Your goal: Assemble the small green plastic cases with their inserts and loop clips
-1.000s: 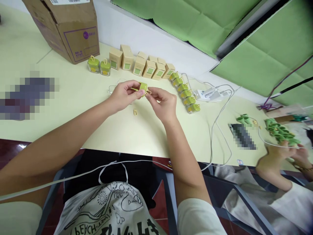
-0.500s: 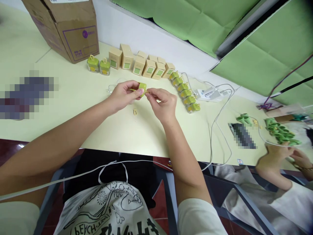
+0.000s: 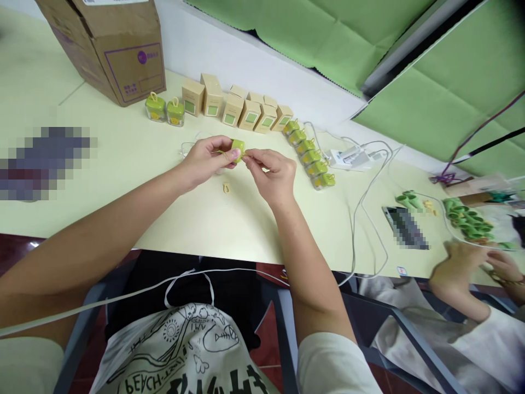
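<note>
My left hand (image 3: pixel 206 160) grips a small green cap (image 3: pixel 238 145) between thumb and fingers, raised over the table. Against the cap's right side, my right hand (image 3: pixel 271 174) is closed in a pinch at a thin yellowish piece; the fingertips cover most of it, so its kind cannot be told. A loose yellow loop (image 3: pixel 226 188) lies on the table just below the hands. Behind my left hand, part of a clear object with a thin outline (image 3: pixel 187 148) shows on the tabletop.
Two green-capped jars (image 3: pixel 176 112) stand beside a large cardboard box (image 3: pixel 131 65). Small cartons (image 3: pixel 233 107) line the wall. More capped jars (image 3: pixel 314 155) form a row near a power strip (image 3: pixel 353 158) and cables. At right, a co-worker's hands (image 3: pixel 467 262) are near green pieces (image 3: pixel 467 219).
My hands keep nearly the same pose around the cap. At far right, the white cable has shifted to the right across the table, and the green pieces near the co-worker's hands have moved slightly.
</note>
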A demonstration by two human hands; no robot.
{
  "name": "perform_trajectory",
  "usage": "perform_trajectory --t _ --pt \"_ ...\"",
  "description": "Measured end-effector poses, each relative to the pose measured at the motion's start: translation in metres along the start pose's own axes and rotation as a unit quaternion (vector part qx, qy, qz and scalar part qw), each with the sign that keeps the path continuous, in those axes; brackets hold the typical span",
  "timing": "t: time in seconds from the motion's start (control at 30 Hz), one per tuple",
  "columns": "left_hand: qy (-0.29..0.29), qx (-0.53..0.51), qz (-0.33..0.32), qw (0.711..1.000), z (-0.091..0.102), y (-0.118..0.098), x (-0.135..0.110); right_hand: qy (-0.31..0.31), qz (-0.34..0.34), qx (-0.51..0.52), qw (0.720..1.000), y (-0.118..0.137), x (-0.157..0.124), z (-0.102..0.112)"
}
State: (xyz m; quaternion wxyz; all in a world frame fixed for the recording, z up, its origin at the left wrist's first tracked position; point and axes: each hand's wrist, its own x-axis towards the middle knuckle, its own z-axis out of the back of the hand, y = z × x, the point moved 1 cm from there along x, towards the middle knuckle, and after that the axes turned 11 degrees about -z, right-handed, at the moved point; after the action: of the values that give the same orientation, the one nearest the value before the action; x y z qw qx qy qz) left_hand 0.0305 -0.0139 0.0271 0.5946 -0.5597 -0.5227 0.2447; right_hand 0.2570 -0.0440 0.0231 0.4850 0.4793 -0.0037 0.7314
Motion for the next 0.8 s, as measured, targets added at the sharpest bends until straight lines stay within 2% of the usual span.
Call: perform_trajectory --t 0.2,0.43,0.63,0.8 --pt "0.029 0.011 -0.014 0.999 0.000 -0.001 0.000 0.049 -0.029 0.051 0.997 -0.004 0.001 0.006" --pt "0.017 0.000 -0.012 1.000 -0.001 -0.003 0.000 0.074 -0.072 0.135 0.986 -0.019 -0.001 -0.001" --pt "0.013 0.002 -0.001 1.000 -0.001 -0.005 -0.001 0.071 -0.114 0.116 0.984 -0.018 -0.002 -0.004" --pt "0.007 -0.009 0.005 1.000 -0.001 -0.004 -0.001 0.074 -0.122 0.141 0.980 -0.017 -0.003 -0.006"
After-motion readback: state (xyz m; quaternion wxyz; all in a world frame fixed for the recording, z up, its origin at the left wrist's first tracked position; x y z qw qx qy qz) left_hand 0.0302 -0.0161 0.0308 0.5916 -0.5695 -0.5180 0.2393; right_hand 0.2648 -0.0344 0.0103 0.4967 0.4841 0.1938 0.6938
